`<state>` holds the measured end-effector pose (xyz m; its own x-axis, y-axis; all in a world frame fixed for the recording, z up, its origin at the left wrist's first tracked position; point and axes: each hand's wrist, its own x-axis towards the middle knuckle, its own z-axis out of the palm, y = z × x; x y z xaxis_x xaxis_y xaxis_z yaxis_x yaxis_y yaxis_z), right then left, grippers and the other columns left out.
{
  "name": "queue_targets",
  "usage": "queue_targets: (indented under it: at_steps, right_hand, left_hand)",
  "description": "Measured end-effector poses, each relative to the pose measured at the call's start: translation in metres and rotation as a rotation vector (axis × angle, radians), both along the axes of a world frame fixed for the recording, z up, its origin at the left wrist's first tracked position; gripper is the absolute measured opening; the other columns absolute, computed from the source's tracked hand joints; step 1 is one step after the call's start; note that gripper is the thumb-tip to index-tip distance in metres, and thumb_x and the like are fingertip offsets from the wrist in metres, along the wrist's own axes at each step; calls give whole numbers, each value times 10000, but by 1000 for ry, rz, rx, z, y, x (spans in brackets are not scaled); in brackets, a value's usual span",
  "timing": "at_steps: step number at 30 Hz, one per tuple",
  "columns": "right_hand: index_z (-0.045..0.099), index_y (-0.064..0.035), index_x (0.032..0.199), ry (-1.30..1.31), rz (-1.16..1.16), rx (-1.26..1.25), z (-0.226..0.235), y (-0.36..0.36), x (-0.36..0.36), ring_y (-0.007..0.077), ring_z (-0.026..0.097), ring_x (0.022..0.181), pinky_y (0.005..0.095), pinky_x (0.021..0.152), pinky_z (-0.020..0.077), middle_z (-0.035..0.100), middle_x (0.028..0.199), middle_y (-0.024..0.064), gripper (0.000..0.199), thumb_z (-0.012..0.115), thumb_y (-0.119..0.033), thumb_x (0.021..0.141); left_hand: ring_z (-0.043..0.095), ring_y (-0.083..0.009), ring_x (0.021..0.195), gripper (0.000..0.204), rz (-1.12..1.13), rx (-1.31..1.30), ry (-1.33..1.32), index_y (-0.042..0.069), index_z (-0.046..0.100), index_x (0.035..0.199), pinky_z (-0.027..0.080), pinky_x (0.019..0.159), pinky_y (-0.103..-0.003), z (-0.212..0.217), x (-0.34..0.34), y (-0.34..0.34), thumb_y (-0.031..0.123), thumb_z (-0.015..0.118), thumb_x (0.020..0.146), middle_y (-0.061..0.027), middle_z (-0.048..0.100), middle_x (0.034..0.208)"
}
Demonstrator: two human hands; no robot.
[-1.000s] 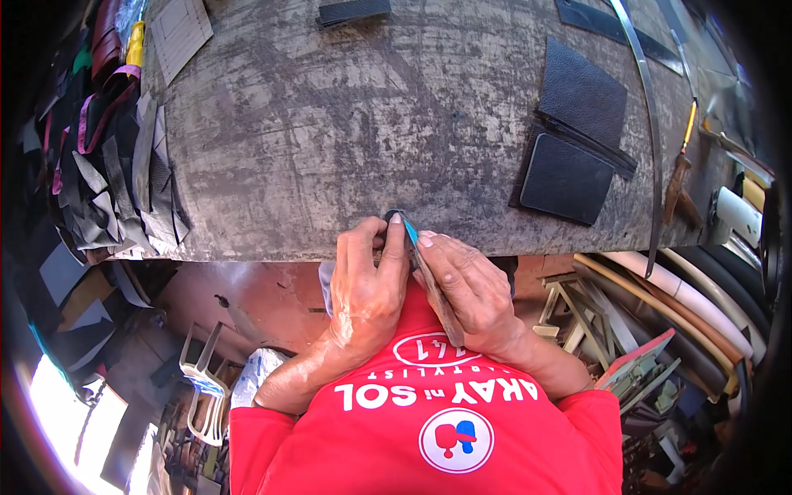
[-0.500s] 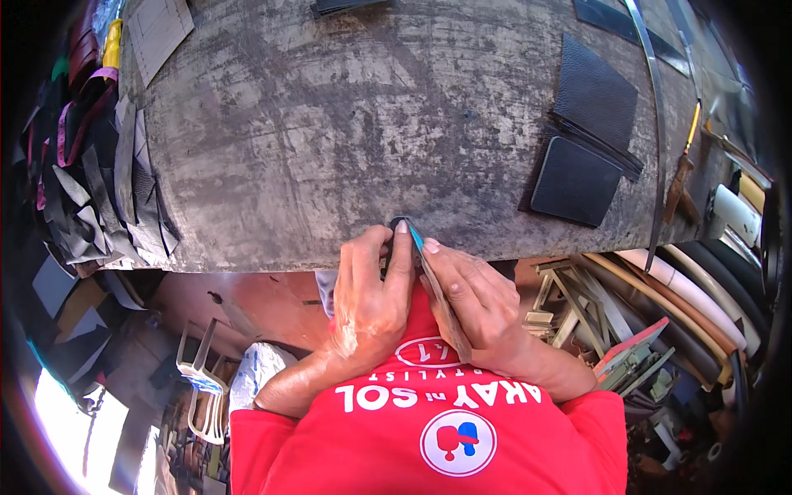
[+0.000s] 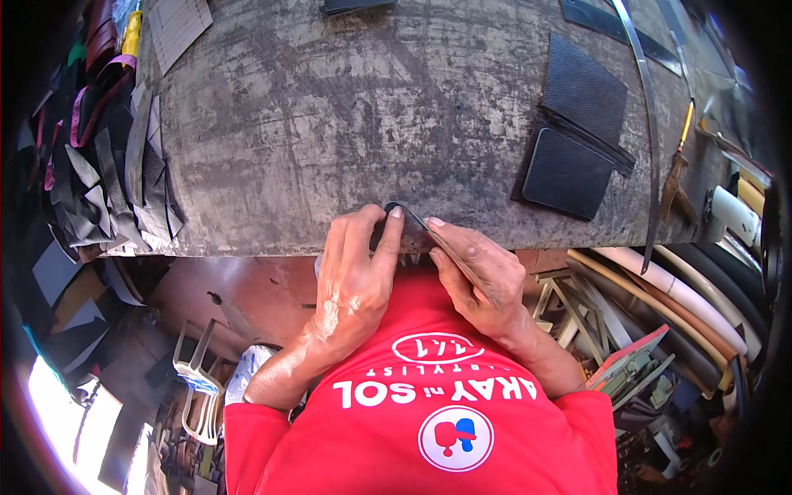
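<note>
Small dark piece [image 3: 394, 224] sits right at the near edge of the worn grey workbench [image 3: 346, 124], roughly mid-edge, directly in front of you. Mostly covered by your fingers, so its exact shape isn't readable.

Your left hand [image 3: 355, 276] comes up from below the edge, fingers curled over the piece, thumb pressed on it near the top. Closed on it, pinching.

Your right hand [image 3: 478, 272] is just beside it, touching on the right. It's closed around a thin flat blade-like tool [image 3: 445, 247]; the tool runs diagonally under your index finger, tip meeting the dark piece at the bench edge. The two hands are nearly touching over the piece.

Outward:
- Dark leather panels [image 3: 577, 132], stacked and overlapping, toward the right side of the bench, well apart from your hands.
- Long thin metal strip [image 3: 652, 140] runs along the right edge, curving front to back.
- Pile of grey and black leather scraps [image 3: 107, 190] hangs off the left edge.
- Pale ribbed sheet [image 3: 177, 25] at the far left corner.
</note>
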<state>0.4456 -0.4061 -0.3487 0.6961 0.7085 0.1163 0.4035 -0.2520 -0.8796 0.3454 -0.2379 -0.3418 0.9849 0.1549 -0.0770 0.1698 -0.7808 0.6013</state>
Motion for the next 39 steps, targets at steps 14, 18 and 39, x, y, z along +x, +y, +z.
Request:
queue_targets:
  at_steps: [14,18,39]
  right_hand:
    - [688,34,1255,-41,12,-37,5,3,-1,328,760,905,370,771,602,751,1092,195,416,752,82,846]
    - [649,64,1279,-41,47,-50,5,1,-1,346,743,960,395,813,598,731,1119,214,458,762,75,835]
    - [680,98,1180,-135,-125,36,-4,4,-16,327,760,865,365,740,605,744,1093,214,259,691,61,924]
  left_hand:
    - [584,-358,1076,525,3,35,10,-107,636,1279,525,898,-436,0,0,-3,-14,683,764,-209,563,1221]
    - [584,-361,1078,514,-1,42,10,-117,634,1271,524,902,-438,1,1,-4,-10,681,770,-216,563,1218]
    - [635,-291,932,393,252,41,-122,-46,662,1264,555,758,-375,-9,-7,-30,-9,767,887,-165,585,1160]
